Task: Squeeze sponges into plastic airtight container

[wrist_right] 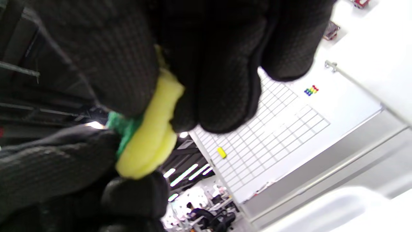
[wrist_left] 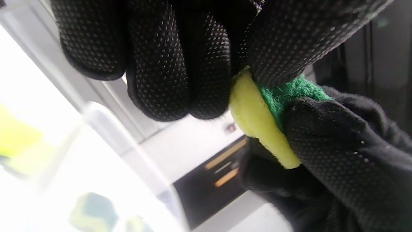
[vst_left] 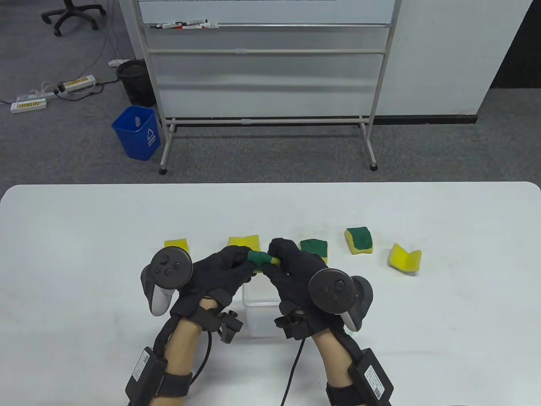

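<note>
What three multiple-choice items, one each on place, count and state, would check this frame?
1. Where is the clear container?
A. at the table's far edge
B. below the two hands, between the wrists
C. on the floor

2. How many sponges lie loose on the table?
A. two
B. five
C. eight

3. What state is the held sponge in?
A. flat on the table
B. inside the container
C. squeezed between both hands

Key:
1 B, the table view shows it under the left hand and right hand.
2 B, five lie in a row beyond the hands.
3 C, both wrist views show fingers pressing it into a roll.
</note>
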A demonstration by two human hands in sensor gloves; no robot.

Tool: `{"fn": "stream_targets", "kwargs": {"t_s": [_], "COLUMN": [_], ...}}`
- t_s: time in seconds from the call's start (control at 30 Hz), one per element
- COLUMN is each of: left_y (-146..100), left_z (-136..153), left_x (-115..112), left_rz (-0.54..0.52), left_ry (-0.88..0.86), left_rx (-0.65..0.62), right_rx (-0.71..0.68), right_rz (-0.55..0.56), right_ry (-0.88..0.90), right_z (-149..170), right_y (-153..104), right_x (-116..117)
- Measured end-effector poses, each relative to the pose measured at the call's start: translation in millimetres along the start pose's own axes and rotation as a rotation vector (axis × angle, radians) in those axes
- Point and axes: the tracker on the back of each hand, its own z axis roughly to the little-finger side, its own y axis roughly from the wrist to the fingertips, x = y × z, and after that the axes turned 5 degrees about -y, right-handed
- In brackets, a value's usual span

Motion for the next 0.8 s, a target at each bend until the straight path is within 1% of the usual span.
{"fn": "stream_targets", "kwargs": {"t_s": [0.03,0.1,0.13,0.2,0.3,0.37,0.47,0.57,0.63,0.73,0.8], "left_y": [-1,-4,-5,-8,-13,-15,-19,-21,-21,-17,-14], "left_z": [0,3,5,12,29,42,68,92,104,117,125], "left_x": [6,18,26,41,63,74,87,90,88,83,76], "left_rz": [-0.044,-0.135,-0.172,-0.227,-0.309,-0.334,-0.338,-0.32,-0.296,-0.246,-0.194], "left_ry": [0.072,0.162,0.214,0.321,0.499,0.583,0.644,0.585,0.566,0.595,0.599], "left_rx": [0.001,0.02,0.038,0.079,0.18,0.249,0.356,0.422,0.455,0.484,0.494], "right_rx": [0.001,0.009,0.02,0.03,0.017,0.012,0.008,-0.004,-0.022,-0.029,-0.031], "right_rz": [-0.015,-0.031,-0.078,-0.154,-0.207,-0.223,-0.255,-0.266,-0.256,-0.246,-0.198], "right_ry": [-0.046,-0.108,-0.139,-0.192,-0.283,-0.3,-0.302,-0.328,-0.349,-0.327,-0.305], "right_z": [0,1,2,3,4,4,4,5,4,3,1], "right_y": [0,1,2,2,1,1,0,-1,-2,-2,-2], "right_x": [0,-1,0,3,15,20,30,37,38,37,33]}}
